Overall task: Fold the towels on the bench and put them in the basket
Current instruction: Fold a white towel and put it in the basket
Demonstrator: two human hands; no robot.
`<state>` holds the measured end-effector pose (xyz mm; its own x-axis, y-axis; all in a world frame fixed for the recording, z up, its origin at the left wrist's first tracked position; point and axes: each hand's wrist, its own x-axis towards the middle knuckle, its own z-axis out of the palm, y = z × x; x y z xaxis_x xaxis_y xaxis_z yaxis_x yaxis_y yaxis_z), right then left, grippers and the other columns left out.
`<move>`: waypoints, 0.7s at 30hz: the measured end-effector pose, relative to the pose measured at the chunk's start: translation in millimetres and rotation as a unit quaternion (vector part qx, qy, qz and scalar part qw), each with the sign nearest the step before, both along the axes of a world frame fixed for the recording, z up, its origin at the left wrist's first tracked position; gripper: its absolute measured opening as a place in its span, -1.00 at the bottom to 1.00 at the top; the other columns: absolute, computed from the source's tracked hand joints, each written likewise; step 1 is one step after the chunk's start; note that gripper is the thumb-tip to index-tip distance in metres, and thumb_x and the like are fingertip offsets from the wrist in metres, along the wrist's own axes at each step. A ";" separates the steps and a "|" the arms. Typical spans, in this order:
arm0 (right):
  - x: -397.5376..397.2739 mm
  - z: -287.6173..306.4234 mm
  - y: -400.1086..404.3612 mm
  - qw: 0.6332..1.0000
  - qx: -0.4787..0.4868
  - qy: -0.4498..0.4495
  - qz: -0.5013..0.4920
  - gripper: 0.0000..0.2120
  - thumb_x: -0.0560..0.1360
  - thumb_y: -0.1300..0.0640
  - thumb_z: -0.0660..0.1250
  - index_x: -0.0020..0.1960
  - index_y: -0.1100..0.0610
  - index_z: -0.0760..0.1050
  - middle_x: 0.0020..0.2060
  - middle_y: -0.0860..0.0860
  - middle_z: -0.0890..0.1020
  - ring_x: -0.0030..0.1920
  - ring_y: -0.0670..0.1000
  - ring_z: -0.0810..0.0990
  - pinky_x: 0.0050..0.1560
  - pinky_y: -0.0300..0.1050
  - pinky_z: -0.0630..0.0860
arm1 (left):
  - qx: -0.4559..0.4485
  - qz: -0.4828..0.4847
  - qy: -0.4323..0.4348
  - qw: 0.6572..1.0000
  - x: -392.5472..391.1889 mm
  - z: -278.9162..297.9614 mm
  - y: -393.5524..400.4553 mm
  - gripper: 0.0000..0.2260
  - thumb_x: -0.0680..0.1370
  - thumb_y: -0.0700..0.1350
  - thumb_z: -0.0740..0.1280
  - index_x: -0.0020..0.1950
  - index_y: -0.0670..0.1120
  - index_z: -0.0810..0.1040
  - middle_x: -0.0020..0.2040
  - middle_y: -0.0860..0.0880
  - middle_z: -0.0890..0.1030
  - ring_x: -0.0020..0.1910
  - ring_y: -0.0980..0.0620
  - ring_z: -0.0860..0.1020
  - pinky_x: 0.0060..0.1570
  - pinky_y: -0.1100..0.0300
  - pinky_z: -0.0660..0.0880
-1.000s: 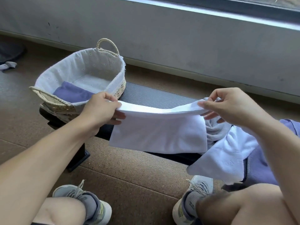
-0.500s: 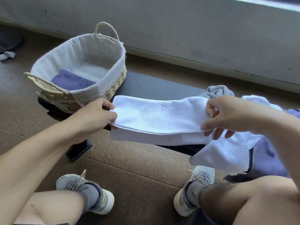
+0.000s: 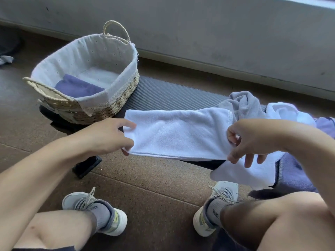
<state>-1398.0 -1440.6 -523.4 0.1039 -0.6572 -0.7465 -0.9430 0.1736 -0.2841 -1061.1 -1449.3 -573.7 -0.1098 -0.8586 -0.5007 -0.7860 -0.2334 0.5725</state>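
Partway through, judging by how things lie. Already done: one purple towel (image 3: 78,87) folded and lying inside the basket (image 3: 126,87), against its wall at about 7 o'clock of the lined interior. Basket standing at the left end of the tabletop (image 3: 163,95), at roughly 10 o'clock of the view. Currently in hand: a white towel (image 3: 177,132), doubled over lengthwise into a long band across the near edge of the tabletop, near the centre of the view. Left hand (image 3: 108,135) pinching the band's left end, thumb on top and fingers beneath. Right hand (image 3: 253,140) pinching the right end between thumb and forefinger, remaining fingers loosely spread below. Both edges lined up fairly well, stitched hem showing at the right end. Still needed for this one, most likely: bringing one end over to the other, perhaps a second time, then carrying the bundle to the basket at 10 o'clock. Left untouched at 3 o'clock: a heap of unfolded cloth, with a grey towel (image 3: 243,102) crumpled at the back, another white towel (image 3: 243,173) hanging over the tabletop's front edge, and a purple towel (image 3: 293,171) draped beside it. Exact count in the heap unclear from this angle. Most of the job therefore still ahead.
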 end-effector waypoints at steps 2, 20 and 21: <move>0.1 -0.7 -0.2 1.000 0.003 0.013 -0.003 -0.69 0.44 0.16 0.55 -0.13 0.15 0.39 -0.33 -0.02 0.72 -0.26 0.02 0.75 -0.33 -0.12 0.60 | 0.000 -0.021 -0.011 1.000 1.3 -3.4 -1.6 -0.38 0.18 -0.04 0.43 0.26 0.17 0.55 -0.50 0.12 0.44 -0.44 0.05 0.37 -0.30 0.17 0.27; -17.4 -32.2 -56.6 0.960 -0.261 0.086 -0.064 -0.55 0.19 -0.60 0.24 -0.24 -0.26 0.54 0.13 -0.16 0.51 0.30 -0.02 0.44 0.21 0.10 0.49 | -0.257 -0.084 -0.073 0.960 -21.1 -23.2 -46.0 -0.64 0.66 0.03 0.26 0.46 0.01 0.45 0.43 0.03 0.46 0.44 0.00 0.37 0.44 -0.02 0.30; -18.3 -33.4 -57.9 0.961 -0.255 0.078 -0.066 -0.51 0.13 -0.62 0.22 -0.25 -0.25 0.54 0.06 -0.15 0.54 0.34 0.00 0.41 0.20 0.08 0.48 | -0.242 -0.096 -0.069 0.963 -21.8 -26.9 -51.5 -0.62 0.67 0.04 0.25 0.49 0.00 0.42 0.47 0.02 0.43 0.48 0.01 0.32 0.49 -0.01 0.24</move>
